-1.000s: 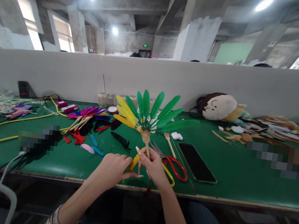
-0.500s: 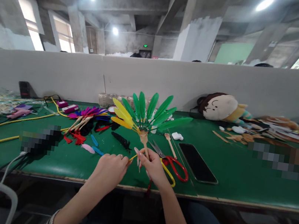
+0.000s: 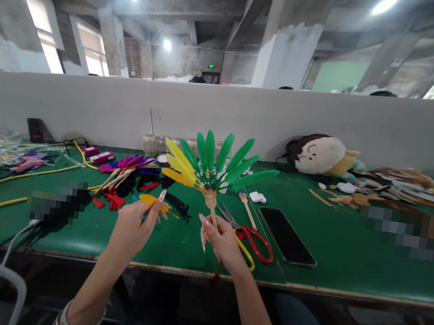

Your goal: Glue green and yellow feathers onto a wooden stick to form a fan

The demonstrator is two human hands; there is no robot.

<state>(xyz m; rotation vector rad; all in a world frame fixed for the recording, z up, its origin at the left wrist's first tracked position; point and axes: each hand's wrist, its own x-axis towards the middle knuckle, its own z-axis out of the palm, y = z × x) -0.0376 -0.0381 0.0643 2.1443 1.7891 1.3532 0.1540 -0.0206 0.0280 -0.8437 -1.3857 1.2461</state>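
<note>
The right hand point(image 3: 223, 242) closes around the handle of feather fan point(image 3: 211, 183), above the surface point(image 3: 327, 266), feathers pointing up; left hand point(image 3: 135, 222) pinches orange feather point(image 3: 151, 201), its lower part hidden

7 green fan feathers point(image 3: 224, 153), 1 phone point(image 3: 287, 237), 1 plush doll point(image 3: 320, 155), 2 magenta boxes point(image 3: 101, 158), 3 ceiling lights point(image 3: 384, 5)

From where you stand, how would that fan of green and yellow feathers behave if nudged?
The green and yellow feather fan would probably feel light for its size, being mostly thin feathers. Its tips would likely bend, since they spread unsupported. The slim wooden handle looks stiff, so a push might twist it in the right hand.
</note>
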